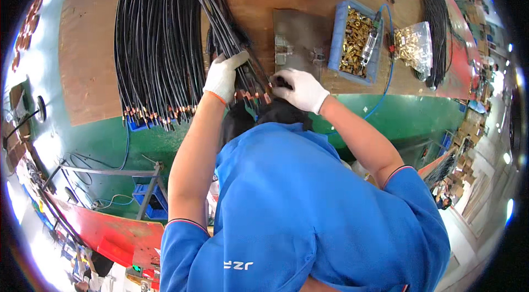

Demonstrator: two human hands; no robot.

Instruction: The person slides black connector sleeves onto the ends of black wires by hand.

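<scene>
The person's left hand (pixel 223 78), white-gloved, has its fingers wrapped over a bundle of black cables (pixel 221 24) near the workbench's near edge — presumably gripping close to the tips to keep the copper ends (pixel 254 97) together. The right hand (pixel 302 88), also gloved, is just beside those ends, its fingers curled inward around something dark; whether they pinch a cable cannot be told. The larger cable pile (pixel 160 44) lies toward the workbench (pixel 82 71)'s left edge, its tips jutting past the near edge, which probably leaves them easy to pick up. To the right, a blue tray (pixel 334 44) near the near edge holds loose brass fittings (pixel 352 35) — its walls likely stop them scattering — and a silver tool (pixel 370 47) rests across it, perhaps for quick reach. A clear bag (pixel 416 44) of similar fittings lies beyond, nearer the right edge.
</scene>
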